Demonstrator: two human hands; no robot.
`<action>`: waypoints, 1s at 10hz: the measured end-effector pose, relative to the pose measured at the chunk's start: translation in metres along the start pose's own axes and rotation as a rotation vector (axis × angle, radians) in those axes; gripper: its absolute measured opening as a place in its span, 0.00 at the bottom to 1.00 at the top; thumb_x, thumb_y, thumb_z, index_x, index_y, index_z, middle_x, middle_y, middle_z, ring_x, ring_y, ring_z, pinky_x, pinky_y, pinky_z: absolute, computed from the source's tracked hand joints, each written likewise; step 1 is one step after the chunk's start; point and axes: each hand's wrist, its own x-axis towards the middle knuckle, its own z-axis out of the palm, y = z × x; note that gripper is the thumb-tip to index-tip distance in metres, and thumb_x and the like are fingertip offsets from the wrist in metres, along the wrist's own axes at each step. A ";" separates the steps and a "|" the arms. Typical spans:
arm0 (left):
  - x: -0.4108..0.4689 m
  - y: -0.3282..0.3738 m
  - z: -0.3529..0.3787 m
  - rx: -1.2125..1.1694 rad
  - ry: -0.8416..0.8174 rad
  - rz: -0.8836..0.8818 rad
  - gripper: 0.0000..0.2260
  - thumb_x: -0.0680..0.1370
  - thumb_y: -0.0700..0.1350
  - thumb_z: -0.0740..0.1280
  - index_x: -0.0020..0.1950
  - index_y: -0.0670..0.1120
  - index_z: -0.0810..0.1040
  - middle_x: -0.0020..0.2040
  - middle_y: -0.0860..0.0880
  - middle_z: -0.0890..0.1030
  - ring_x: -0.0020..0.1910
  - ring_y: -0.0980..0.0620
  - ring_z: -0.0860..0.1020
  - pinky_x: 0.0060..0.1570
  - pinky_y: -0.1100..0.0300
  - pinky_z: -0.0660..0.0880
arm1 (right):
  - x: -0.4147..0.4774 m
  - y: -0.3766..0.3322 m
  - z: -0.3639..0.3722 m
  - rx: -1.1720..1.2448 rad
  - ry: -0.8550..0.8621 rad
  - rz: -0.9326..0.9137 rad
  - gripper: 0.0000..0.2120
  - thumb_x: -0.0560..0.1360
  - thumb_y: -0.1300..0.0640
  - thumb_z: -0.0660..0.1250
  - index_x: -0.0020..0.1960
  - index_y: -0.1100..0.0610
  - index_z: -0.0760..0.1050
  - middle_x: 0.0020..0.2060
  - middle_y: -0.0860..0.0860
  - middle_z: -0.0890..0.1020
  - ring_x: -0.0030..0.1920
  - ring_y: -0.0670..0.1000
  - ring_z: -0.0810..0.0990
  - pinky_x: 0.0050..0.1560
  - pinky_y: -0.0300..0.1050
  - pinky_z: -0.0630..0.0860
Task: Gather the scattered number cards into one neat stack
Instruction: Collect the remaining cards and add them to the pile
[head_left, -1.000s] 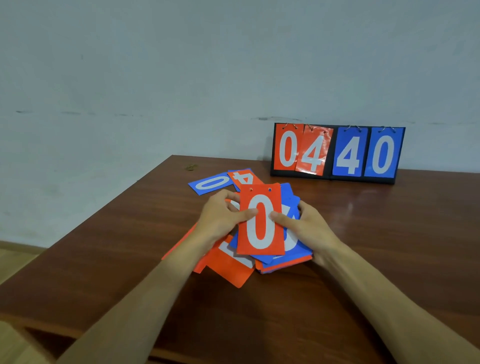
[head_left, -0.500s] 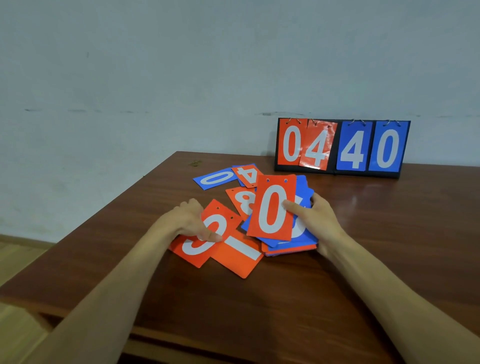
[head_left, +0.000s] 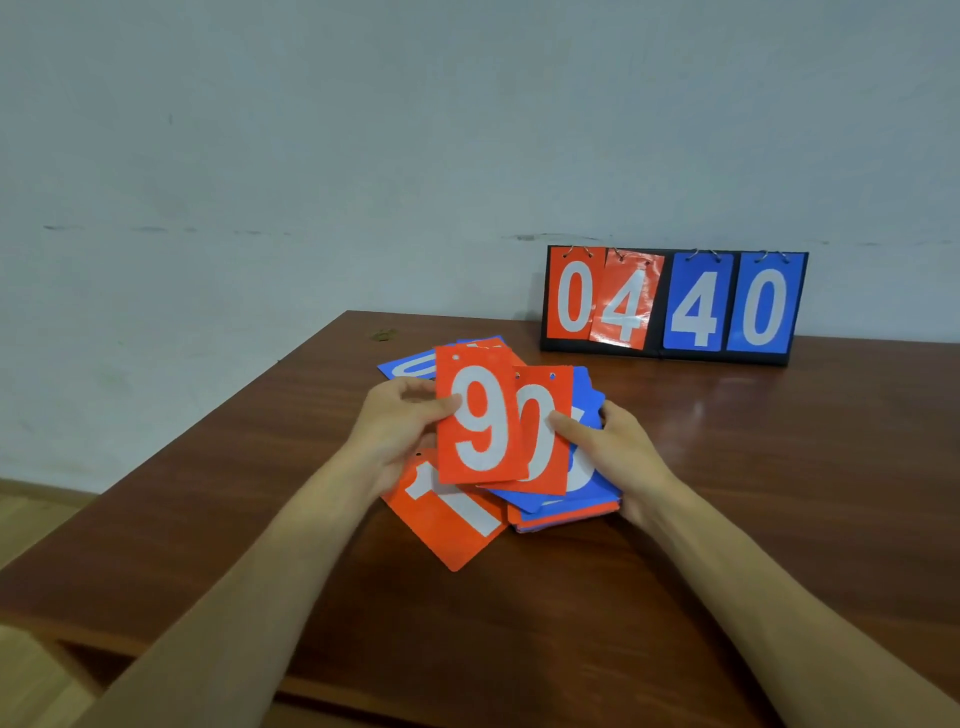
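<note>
My left hand pinches a red card showing 9, lifted upright above the table. Right beside it and partly behind, a red 0 card tops a stack of blue and red cards that my right hand grips, thumb on the 0. The stack's lower end is near or on the table. A red 1 card lies flat under my left hand. A blue 0 card and other cards lie behind the 9, mostly hidden.
A black flip scoreboard reading 04 in red and 40 in blue stands at the back of the brown wooden table. The table's left edge runs diagonally beside my left arm. A grey wall rises behind.
My left hand left the stack, went down-left to a red card on the table, and has lifted it up; it now shows 9 beside the red 0 card. The right hand kept its grip.
</note>
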 end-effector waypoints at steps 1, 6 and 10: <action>0.000 -0.009 0.023 0.269 -0.004 0.094 0.15 0.72 0.42 0.75 0.54 0.43 0.75 0.48 0.44 0.82 0.42 0.50 0.83 0.32 0.59 0.78 | -0.003 0.000 0.001 0.046 -0.058 -0.023 0.17 0.72 0.51 0.71 0.59 0.55 0.74 0.46 0.53 0.85 0.39 0.52 0.86 0.35 0.45 0.83; 0.000 0.000 -0.041 1.469 -0.203 -0.121 0.33 0.67 0.63 0.74 0.66 0.49 0.72 0.68 0.44 0.66 0.67 0.44 0.67 0.67 0.47 0.68 | 0.006 0.002 -0.006 0.106 0.108 -0.010 0.21 0.71 0.56 0.73 0.62 0.53 0.72 0.53 0.54 0.83 0.46 0.54 0.85 0.43 0.51 0.82; 0.027 -0.007 -0.031 1.350 -0.232 -0.121 0.19 0.76 0.40 0.69 0.67 0.40 0.74 0.64 0.41 0.77 0.53 0.48 0.78 0.46 0.61 0.78 | 0.007 -0.003 -0.014 0.087 0.075 -0.020 0.19 0.72 0.57 0.72 0.61 0.53 0.71 0.50 0.53 0.83 0.44 0.53 0.85 0.39 0.49 0.82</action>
